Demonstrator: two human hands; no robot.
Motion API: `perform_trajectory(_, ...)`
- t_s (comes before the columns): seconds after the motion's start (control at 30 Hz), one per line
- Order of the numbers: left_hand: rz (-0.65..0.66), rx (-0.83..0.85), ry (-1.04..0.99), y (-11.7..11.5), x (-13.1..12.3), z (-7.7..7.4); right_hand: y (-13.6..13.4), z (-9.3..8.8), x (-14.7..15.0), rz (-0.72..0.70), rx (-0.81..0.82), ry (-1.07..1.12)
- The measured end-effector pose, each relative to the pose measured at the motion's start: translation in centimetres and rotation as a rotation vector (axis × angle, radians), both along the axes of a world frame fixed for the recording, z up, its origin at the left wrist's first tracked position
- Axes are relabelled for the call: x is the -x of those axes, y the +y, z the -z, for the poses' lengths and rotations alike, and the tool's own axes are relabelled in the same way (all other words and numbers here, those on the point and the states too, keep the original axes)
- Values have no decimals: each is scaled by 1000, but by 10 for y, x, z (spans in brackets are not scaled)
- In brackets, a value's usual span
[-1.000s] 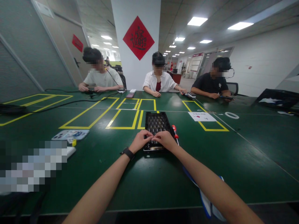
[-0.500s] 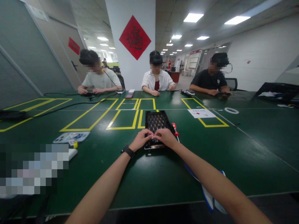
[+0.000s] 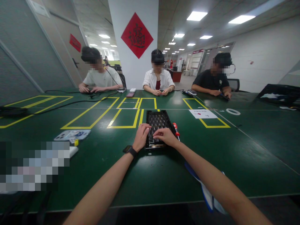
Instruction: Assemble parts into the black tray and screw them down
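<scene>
A black screwdriver bit case point(image 3: 160, 118) lies open on the green table, with rows of small metal bits in its tray. My left hand point(image 3: 141, 137) is at the left edge of the case, fingers together and closed against its rim. Over the lower half of the tray, my right hand point(image 3: 166, 136) has thumb and fingertips pinched together. Whatever may be between those fingertips is too small to make out. Right of the case lies a screwdriver point(image 3: 176, 128) with a red handle, its tip partly hidden by my right wrist.
Yellow tape outlines point(image 3: 122, 127) mark the green table point(image 3: 131, 184). A phone point(image 3: 72, 135) lies to the left, a printed sheet point(image 3: 202, 114) and a white ring point(image 3: 233, 111) to the right. Three people sit across the table. A black cable point(image 3: 65, 105) runs across the left side.
My hands have come apart: the left moved from the fingertips of the right to the case's left edge. The right stays pinched over the tray. The view has shifted slightly.
</scene>
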State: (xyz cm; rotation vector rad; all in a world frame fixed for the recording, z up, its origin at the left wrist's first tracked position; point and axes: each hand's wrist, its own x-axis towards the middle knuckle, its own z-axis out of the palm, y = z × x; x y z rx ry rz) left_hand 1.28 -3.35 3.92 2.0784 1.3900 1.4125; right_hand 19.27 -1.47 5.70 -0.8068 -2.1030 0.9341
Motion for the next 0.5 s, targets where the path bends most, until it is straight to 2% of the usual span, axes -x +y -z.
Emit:
perform_trajectory(0.1, -123, -14, 6, 5, 2, 6, -3, -3, 3, -99, -29, -71)
perform_trajectory(0.2, -183, 66, 3, 15, 6, 19, -7, -6, 7, -128, -195, -168)
perform_trajectory(0.33, -121, 184, 67, 23, 10, 30, -8, -8, 9, -134, -339, -268)
perform_trajectory(0.5, -94, 183, 111, 23, 12, 30, -9, -4, 7, -102, -329, -359)
